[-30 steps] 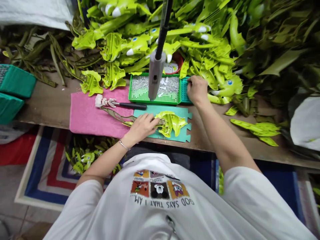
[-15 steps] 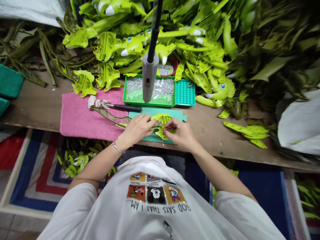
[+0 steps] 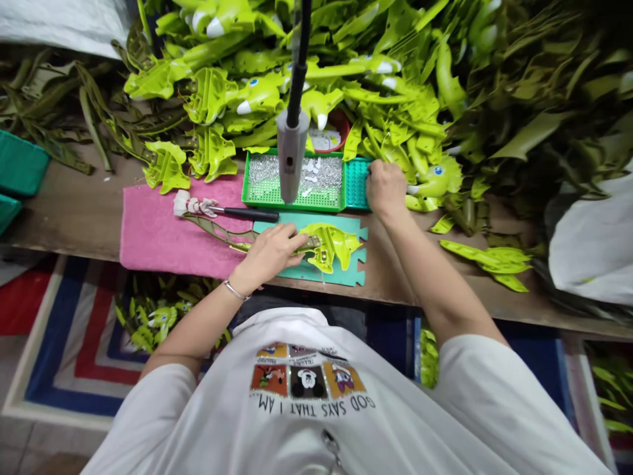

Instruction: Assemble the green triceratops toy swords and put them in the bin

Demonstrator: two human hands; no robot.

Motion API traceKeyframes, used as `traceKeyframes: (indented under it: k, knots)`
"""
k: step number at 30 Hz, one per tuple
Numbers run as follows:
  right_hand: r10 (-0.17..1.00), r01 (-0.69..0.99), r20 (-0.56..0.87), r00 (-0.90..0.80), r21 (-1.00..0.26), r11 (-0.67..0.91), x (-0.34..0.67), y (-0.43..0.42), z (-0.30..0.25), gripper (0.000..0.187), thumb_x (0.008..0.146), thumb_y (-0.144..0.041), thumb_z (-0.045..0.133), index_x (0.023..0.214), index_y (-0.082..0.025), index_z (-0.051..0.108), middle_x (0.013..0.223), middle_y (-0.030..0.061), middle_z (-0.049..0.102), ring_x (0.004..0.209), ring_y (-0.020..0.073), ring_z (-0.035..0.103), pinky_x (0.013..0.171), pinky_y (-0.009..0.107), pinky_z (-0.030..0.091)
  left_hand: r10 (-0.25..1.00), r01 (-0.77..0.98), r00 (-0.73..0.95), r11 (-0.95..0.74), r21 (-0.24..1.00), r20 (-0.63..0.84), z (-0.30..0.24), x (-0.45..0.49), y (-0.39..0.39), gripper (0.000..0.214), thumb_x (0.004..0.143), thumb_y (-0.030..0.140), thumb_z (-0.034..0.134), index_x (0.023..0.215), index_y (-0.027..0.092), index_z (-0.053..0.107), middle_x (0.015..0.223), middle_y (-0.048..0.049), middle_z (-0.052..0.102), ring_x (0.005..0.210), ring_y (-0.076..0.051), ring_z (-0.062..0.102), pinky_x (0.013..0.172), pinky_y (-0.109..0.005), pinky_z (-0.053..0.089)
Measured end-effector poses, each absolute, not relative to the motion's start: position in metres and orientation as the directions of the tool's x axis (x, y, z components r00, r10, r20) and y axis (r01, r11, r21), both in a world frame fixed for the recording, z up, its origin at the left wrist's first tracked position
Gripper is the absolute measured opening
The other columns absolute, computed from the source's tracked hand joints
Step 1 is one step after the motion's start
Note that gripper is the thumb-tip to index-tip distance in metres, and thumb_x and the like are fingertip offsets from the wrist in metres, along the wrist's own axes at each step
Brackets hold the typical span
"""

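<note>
1. While the green part (image 3: 329, 244) is being kept on the teal board (image 3: 349, 277) near the front of the bench (image 3: 395, 290), the left hand (image 3: 267, 251) is being laid over the olive strip (image 3: 217, 232), close to where it meets the part.
2. The left fingers (image 3: 297, 241) are being held close together and pressed down on the strip, so a narrow, flat hold is being shown.
3. The right hand (image 3: 386, 188) is being kept at the small tray (image 3: 357, 185), with its fingers (image 3: 376, 170) bunched against the tray's edge. Whether anything is being pinched there cannot be told.
4. Slipping risk: if the left hand's pressure is being eased, the part could be shifted on the smooth board, and the strip could be dragged across the pink towel (image 3: 158, 244).
5. Spill risk: the silver studs (image 3: 262, 175) are being kept in the green tray (image 3: 321, 208) beside the right hand, and they could be scattered by a knock from a wrist.
6. Collision risk: a raised hand could be struck by the gray cylinder (image 3: 291, 155) hanging above the tray.
7. Crowding risk: the green heap (image 3: 386, 86) is being left against the trays, and loose pieces could be slid onto them if it is disturbed.
</note>
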State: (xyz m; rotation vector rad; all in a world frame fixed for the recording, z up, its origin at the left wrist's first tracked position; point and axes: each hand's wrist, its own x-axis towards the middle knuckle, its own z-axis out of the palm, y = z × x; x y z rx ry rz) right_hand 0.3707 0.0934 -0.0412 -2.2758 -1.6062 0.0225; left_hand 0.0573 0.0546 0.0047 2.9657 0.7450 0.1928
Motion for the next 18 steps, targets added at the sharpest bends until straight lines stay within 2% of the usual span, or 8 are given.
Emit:
traceKeyframes:
  k: [3, 5, 8, 10, 12, 14, 18]
  knots:
    - [0.918, 0.912, 0.171, 0.359, -0.274, -0.305, 0.371, 0.098, -0.042, 0.025, 0.087, -0.006, 0.038, 0.091, -0.016, 0.061, 0.090, 0.0150, 0.066, 0.101, 0.0306, 0.061, 0.092, 0.051, 0.048, 0.469, 0.460, 0.879, -0.881, 0.112, 0.078, 0.004, 0.058, 0.055, 0.024, 0.091, 0.031, 0.070, 0.111, 0.019, 0.066, 0.095, -0.0050, 0.063, 0.084, -0.019, 0.057, 0.072, -0.029, 0.044]
    - [0.916, 0.901, 0.183, 0.358, -0.326, -0.287, 0.367, 0.089, -0.033, 0.021, 0.086, -0.008, 0.043, 0.093, -0.016, 0.061, 0.091, 0.0143, 0.067, 0.097, 0.0300, 0.063, 0.093, 0.052, 0.048, 0.480, 0.471, 0.875, -0.875, 0.113, 0.068, 0.002, 0.059, 0.055, 0.024, 0.091, 0.031, 0.070, 0.112, 0.019, 0.066, 0.096, -0.0051, 0.063, 0.084, -0.019, 0.057, 0.072, -0.029, 0.044]
    - [0.946, 0.811, 0.161, 0.282, -0.567, -0.145, 0.348, 0.055, -0.011, 0.010, 0.084, -0.017, 0.058, 0.094, -0.018, 0.061, 0.089, 0.0093, 0.070, 0.084, 0.0237, 0.066, 0.086, 0.045, 0.054, 0.495, 0.487, 0.866, -0.866, 0.114, 0.064, -0.001, 0.059, 0.055, 0.024, 0.091, 0.032, 0.070, 0.112, 0.019, 0.066, 0.096, -0.0052, 0.062, 0.085, -0.019, 0.057, 0.073, -0.028, 0.044]
    - [0.990, 0.652, 0.060, 0.131, -0.757, -0.040, 0.327, 0.025, 0.005, 0.013, 0.080, -0.027, 0.069, 0.088, -0.020, 0.061, 0.084, 0.0057, 0.071, 0.076, 0.0201, 0.066, 0.075, 0.038, 0.057, 0.487, 0.478, 0.871, -0.870, 0.121, 0.067, 0.000, 0.059, 0.054, 0.024, 0.092, 0.031, 0.069, 0.112, 0.019, 0.066, 0.096, -0.0054, 0.062, 0.086, -0.019, 0.057, 0.074, -0.028, 0.044]
    - [0.999, 0.506, -0.027, -0.036, -0.863, -0.005, 0.305, -0.003, 0.016, 0.017, 0.077, -0.031, 0.072, 0.083, -0.021, 0.060, 0.080, 0.0038, 0.072, 0.071, 0.0178, 0.067, 0.070, 0.034, 0.058, 0.481, 0.470, 0.874, -0.873, 0.128, 0.068, 0.002, 0.060, 0.054, 0.022, 0.092, 0.029, 0.069, 0.111, 0.019, 0.065, 0.097, -0.0057, 0.062, 0.087, -0.019, 0.057, 0.074, -0.028, 0.044]
    - [0.990, 0.448, -0.075, -0.117, -0.894, -0.015, 0.289, -0.021, 0.019, 0.015, 0.076, -0.030, 0.071, 0.081, -0.022, 0.059, 0.078, 0.0028, 0.073, 0.070, 0.0168, 0.068, 0.069, 0.031, 0.058, 0.479, 0.468, 0.876, -0.874, 0.131, 0.062, 0.005, 0.060, 0.054, 0.022, 0.092, 0.029, 0.068, 0.111, 0.019, 0.065, 0.097, -0.0062, 0.062, 0.087, -0.019, 0.057, 0.074, -0.029, 0.044]
    - [0.984, 0.511, -0.134, -0.120, -0.858, -0.054, 0.277, -0.029, 0.013, 0.012, 0.073, -0.022, 0.066, 0.081, -0.022, 0.056, 0.076, 0.0017, 0.073, 0.068, 0.0172, 0.069, 0.066, 0.030, 0.057, 0.477, 0.469, 0.878, -0.874, 0.124, 0.040, 0.007, 0.060, 0.051, 0.022, 0.094, 0.029, 0.066, 0.113, 0.018, 0.065, 0.099, -0.0070, 0.062, 0.089, -0.020, 0.058, 0.075, -0.029, 0.044]
